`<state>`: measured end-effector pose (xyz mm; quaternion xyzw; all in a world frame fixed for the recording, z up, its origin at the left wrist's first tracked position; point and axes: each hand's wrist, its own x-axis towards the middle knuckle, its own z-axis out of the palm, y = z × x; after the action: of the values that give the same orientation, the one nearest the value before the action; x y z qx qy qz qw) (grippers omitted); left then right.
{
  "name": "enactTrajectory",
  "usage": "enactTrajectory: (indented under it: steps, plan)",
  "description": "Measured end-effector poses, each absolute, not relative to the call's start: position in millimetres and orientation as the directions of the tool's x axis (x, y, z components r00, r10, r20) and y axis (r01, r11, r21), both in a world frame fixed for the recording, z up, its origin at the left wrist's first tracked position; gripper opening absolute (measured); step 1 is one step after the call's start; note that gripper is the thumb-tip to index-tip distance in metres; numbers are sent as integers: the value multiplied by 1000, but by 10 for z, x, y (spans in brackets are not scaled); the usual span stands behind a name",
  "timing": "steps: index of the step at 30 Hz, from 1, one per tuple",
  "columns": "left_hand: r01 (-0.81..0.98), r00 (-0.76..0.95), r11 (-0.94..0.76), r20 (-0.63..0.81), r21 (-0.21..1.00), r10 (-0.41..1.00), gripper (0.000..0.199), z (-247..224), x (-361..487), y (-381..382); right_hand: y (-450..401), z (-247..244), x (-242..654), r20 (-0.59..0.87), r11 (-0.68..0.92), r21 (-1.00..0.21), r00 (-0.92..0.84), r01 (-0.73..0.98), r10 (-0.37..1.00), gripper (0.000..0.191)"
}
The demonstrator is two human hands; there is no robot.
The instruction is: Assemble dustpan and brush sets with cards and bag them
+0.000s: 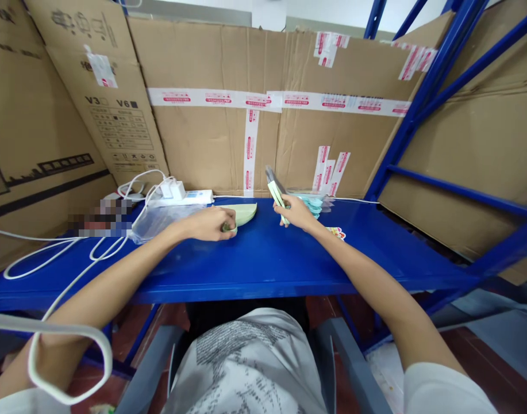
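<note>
My left hand [212, 223] is closed, its fingers curled at the near left edge of a flat pale green piece [246, 213] with a curved outline. That piece rests at or just above the blue tabletop; its exact kind is unclear. Held upright and tilted in my right hand [298, 213] is a narrow pale green bundle [277, 194] with a greyish see-through upper end. Behind the right hand lies a pile of light teal items [312, 204] with clear plastic around them. A small colourful patterned piece [337, 233] shows partly beside my right wrist.
Clear plastic bags [160, 221] lie left of my left hand. A white power strip [189, 198] with plugs stands behind them, and white cables [112, 247] loop over the left side. Cardboard walls [211, 63] and blue metal posts [418, 112] surround the blue table [246, 267].
</note>
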<state>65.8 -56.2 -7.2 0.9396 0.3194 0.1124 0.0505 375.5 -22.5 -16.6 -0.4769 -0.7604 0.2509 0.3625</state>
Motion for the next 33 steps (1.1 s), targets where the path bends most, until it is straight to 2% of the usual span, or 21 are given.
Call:
enactTrajectory:
  steps: [5,8,11,13,21,25,33]
  plan:
    - [662,682,-740,314,119,661,31,-330,764,-411,-200,-200,3760,250,386,-655,-296,650,922,12]
    - [731,617,-681,389,38,684,30,-439,804,-349,-198,-221,3747,222,380,-589,-309,713,925,15]
    - [759,617,-647,388,-67,684,30,-504,838,-333,-213,-238,3734,213,386,-501,-322,774,922,19]
    - [766,618,-636,376,-92,690,30,-530,856,-322,-223,-252,3713,216,391,-432,-328,813,920,21]
    - [843,508,-537,389,-39,769,28,-559,758,-97,-26,-320,3351,247,323,-179,-275,929,929,32]
    - [853,486,-520,409,-32,772,25,-559,679,-56,254,-260,3175,175,246,-97,-227,964,958,33]
    - [807,518,-589,437,33,735,28,-647,666,10,584,-110,3181,15,128,11,-128,992,992,41]
